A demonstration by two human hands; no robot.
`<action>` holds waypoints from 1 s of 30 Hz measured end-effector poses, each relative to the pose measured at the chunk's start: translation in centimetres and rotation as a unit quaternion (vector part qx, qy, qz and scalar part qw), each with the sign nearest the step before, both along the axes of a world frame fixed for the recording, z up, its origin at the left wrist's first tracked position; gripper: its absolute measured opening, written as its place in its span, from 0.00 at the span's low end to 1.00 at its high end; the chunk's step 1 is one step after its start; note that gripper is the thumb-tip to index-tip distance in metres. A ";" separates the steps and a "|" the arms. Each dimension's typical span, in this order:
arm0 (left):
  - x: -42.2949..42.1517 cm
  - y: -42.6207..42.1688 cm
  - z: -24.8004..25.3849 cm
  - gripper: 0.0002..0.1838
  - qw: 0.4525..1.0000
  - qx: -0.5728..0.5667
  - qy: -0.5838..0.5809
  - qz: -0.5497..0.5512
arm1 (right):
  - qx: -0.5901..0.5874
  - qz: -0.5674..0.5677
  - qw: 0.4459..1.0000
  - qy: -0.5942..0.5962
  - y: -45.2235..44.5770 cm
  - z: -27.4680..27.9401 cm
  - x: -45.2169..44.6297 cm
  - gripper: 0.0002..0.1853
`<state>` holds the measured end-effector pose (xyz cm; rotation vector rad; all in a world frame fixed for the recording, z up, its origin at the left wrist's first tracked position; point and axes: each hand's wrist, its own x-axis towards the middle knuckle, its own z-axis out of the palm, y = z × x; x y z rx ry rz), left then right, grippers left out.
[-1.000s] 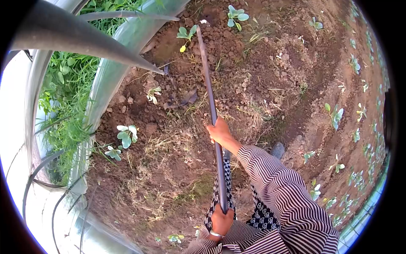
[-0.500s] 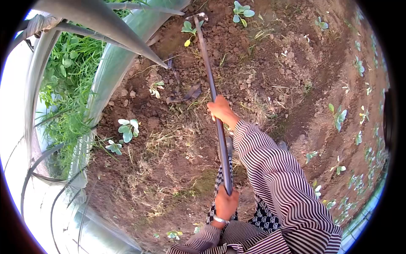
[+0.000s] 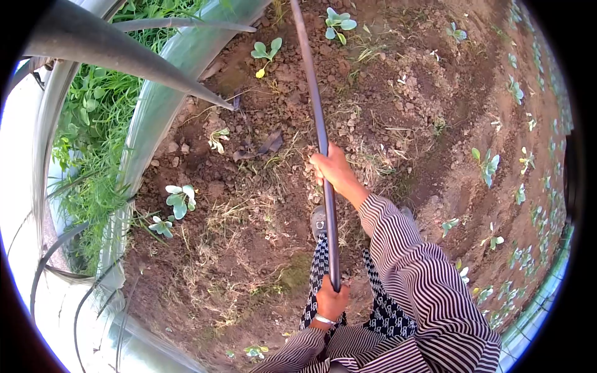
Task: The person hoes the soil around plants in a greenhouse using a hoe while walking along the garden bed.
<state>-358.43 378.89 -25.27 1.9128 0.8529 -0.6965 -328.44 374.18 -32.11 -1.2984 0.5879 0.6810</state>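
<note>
Lengthwise, the long handle (image 3: 315, 93) runs forward from the body, leaning slightly to the left as it goes away, and its far end passes out of view beyond the top edge. The right hand (image 3: 336, 168) is closed around it partway along, fingers wrapped over the shaft; the left hand (image 3: 332, 300) grips the near end, close to the legs. So the right hand is the nearer of the two to the far end, and the handle continues ahead of its fingers, roughly in line with both grips.

Beyond the right hand, the shaft passes between two seedlings, a yellow-tipped one (image 3: 266, 56) on the left and a leafy one (image 3: 338, 26) on the right, apparently clear of both. Below lies loose brown soil (image 3: 249, 239), bordered on the left by the edge of the plastic film (image 3: 155, 93). A grey bar (image 3: 124, 53) slants in over that edge, well apart from the hands. Whether the far end touches the ground, I cannot tell.
</note>
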 end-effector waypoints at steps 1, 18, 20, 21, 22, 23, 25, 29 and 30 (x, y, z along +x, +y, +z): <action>-0.4 0.6 -0.5 0.10 0.999 0.000 -0.037 0.009 | 0.102 -0.012 0.994 0.034 -0.6 0.0 0.0 0.08; -5.5 -0.2 0.4 0.18 0.997 -0.030 0.077 0.010 | 0.071 -0.074 0.978 0.182 -1.4 -6.2 -7.9 0.10; -5.9 -0.2 -1.4 0.19 0.995 -0.004 0.092 -0.028 | 0.078 -0.070 0.981 0.163 -1.6 -6.5 -7.2 0.09; -4.2 -0.3 -1.7 0.19 0.995 -0.012 0.096 -0.011 | 0.085 -0.060 0.984 0.145 -1.6 -6.3 -6.0 0.09; -2.4 -0.2 -2.1 0.19 0.995 -0.017 0.103 0.006 | 0.093 -0.050 0.986 0.130 -1.3 -6.0 -4.8 0.09; -2.0 0.0 -4.1 0.20 0.997 -0.025 0.070 0.022 | 0.086 -0.060 0.988 0.111 -0.9 -5.9 -3.0 0.09; 2.3 0.2 -5.9 0.20 0.999 -0.011 0.049 0.010 | 0.053 -0.049 0.996 0.061 -0.1 -6.7 0.8 0.09; 4.6 -0.5 -7.6 0.20 0.983 -0.105 0.129 0.076 | -0.035 -0.013 0.998 0.049 -0.3 -11.3 3.0 0.06; 4.1 -1.3 -5.8 0.21 0.958 -0.164 0.190 0.137 | -0.057 -0.007 0.996 0.067 -0.6 -11.5 1.3 0.07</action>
